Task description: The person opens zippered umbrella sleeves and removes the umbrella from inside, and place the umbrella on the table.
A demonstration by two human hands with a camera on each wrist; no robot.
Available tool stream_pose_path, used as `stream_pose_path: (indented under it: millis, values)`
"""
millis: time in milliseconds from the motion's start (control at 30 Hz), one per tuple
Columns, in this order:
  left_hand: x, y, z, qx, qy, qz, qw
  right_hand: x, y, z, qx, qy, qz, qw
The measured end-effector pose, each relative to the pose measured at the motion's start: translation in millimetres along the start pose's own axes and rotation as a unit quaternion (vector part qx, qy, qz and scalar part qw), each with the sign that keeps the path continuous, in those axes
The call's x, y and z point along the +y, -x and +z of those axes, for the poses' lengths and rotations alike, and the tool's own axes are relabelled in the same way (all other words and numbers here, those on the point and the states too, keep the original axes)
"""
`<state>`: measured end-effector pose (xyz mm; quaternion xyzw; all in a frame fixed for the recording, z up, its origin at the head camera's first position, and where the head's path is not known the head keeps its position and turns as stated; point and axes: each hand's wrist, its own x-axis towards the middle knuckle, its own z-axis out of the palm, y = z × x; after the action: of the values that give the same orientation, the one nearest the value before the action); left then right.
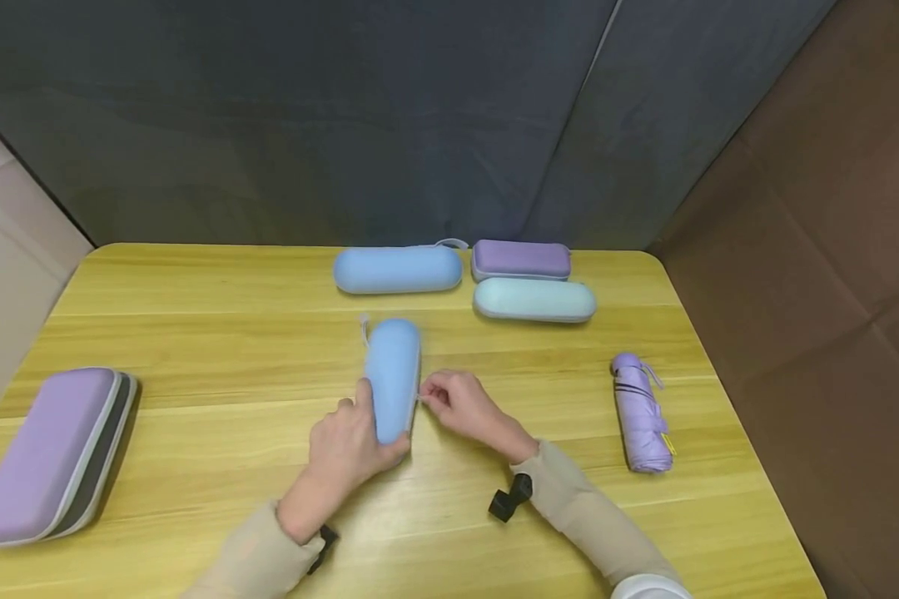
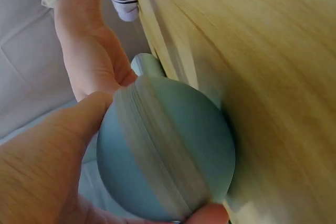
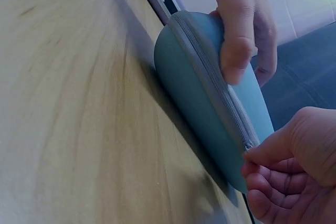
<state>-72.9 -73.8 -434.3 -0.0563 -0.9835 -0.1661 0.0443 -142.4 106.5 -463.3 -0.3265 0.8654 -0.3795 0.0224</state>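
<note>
A blue hard-shell zip case (image 1: pixel 394 374) lies on the table with its rounded ends pointing away from and toward the person. My left hand (image 1: pixel 350 441) grips its near part, thumb on the right side and fingers along the left. At the case's right side, my right hand (image 1: pixel 460 405) pinches the zipper pull (image 3: pixel 248 145) between thumb and forefinger. The grey zipper (image 3: pixel 212 80) looks closed along the stretch seen in the right wrist view. In the left wrist view, the rounded near end of the case (image 2: pixel 205 129) fills the middle. What is inside is hidden.
Behind are another blue case (image 1: pixel 397 270), a purple case (image 1: pixel 522 259) and a mint case (image 1: pixel 535 299). A folded lilac umbrella (image 1: pixel 644 420) lies at the right. A large purple zip case (image 1: pixel 48 449) sits near the table's left edge. Dark cloth (image 1: pixel 307 125) hangs behind the table.
</note>
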Motion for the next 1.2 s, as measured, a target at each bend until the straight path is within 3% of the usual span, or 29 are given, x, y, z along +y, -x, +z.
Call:
stream_pose_path:
  millis: [100,167,267,333,433,567,700,867,1000,1200]
  values:
    - [-1.7,-4.1,-7.9,-0.024,0.01,0.008,0.9996,1.2,-1.2,0.2,0.004,0.006,-0.004,1.0]
    - [-8.8,-12.7,-16.7,-0.036,0.017,0.029,0.9988,1.4,-2.7,-0.2,0.006,0.009,-0.007,0.9999]
    - [-28.0,-38.4,-27.2,-0.027,0.019,0.117,0.9926,1.2,-5.4,-1.6,0.007,0.007,-0.012,0.9999]
    - [-42.2,-60.6,-29.1,-0.015,-0.005,0.199,0.9799,1.0,-6.8,-2.7,0.005,0.007,-0.013,0.9999]
    - [-58.7,-90.8,-25.6,-0.02,-0.048,0.314,0.9479,0.7,-8.3,-4.3,-0.002,0.009,-0.012,0.9999]
    - [-64.8,-112.6,-23.8,-0.075,-0.083,0.392,0.913,0.2,-10.1,-5.3,-0.015,0.018,-0.008,0.9997]
    - [-58.6,-120.4,-27.3,-0.107,-0.108,0.413,0.8978,0.4,-11.0,-5.4,-0.025,0.023,-0.004,0.9994]
    - [-52.7,-121.3,-30.2,-0.116,-0.121,0.416,0.8938,0.3,-10.5,-7.6,-0.041,0.02,0.005,0.9989]
    - [-55.3,-118.2,-28.0,-0.102,-0.112,0.42,0.8947,0.1,-9.3,-11.9,-0.055,0.023,0.008,0.9982]
    - [-64.4,-109.0,-26.1,-0.091,-0.085,0.405,0.9058,2.0,-6.0,-14.5,-0.068,0.029,-0.005,0.9972]
